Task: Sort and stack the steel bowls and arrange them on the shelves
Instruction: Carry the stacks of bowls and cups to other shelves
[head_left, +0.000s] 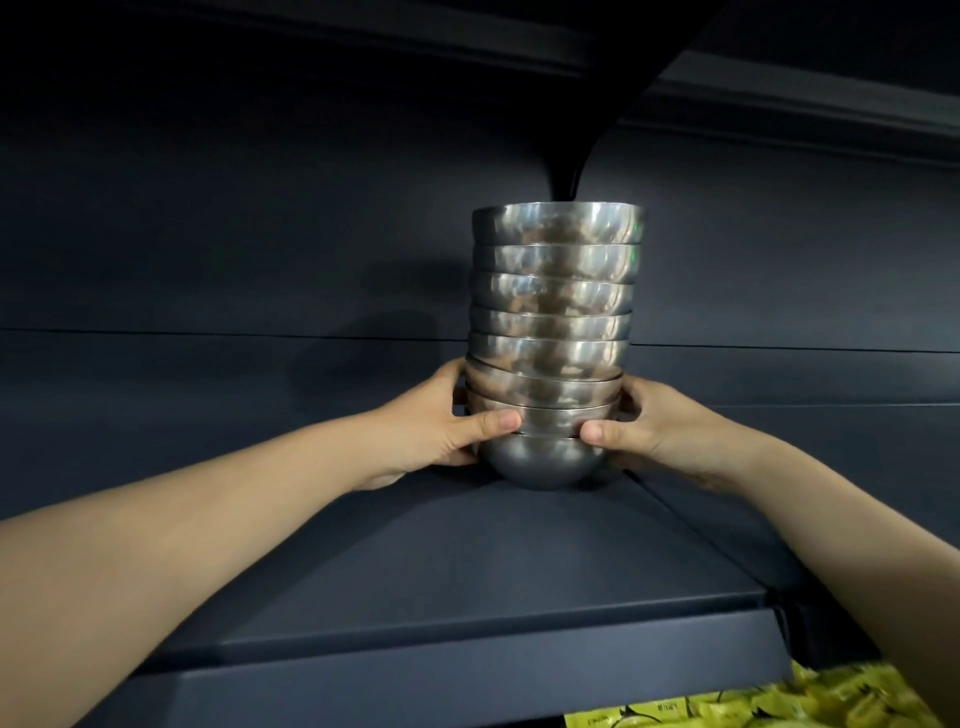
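Note:
A tall stack of several nested steel bowls stands upright at the back of a dark blue shelf. My left hand grips the lowest bowls from the left, thumb across the front. My right hand grips the same bowls from the right, thumb on the front too. The bottom bowl sits on or just above the shelf surface; contact is hard to tell.
The shelf's dark back wall rises behind the stack, with another shelf overhead. A dark bracket hangs just above the top bowl. Yellow packets lie on the level below at lower right.

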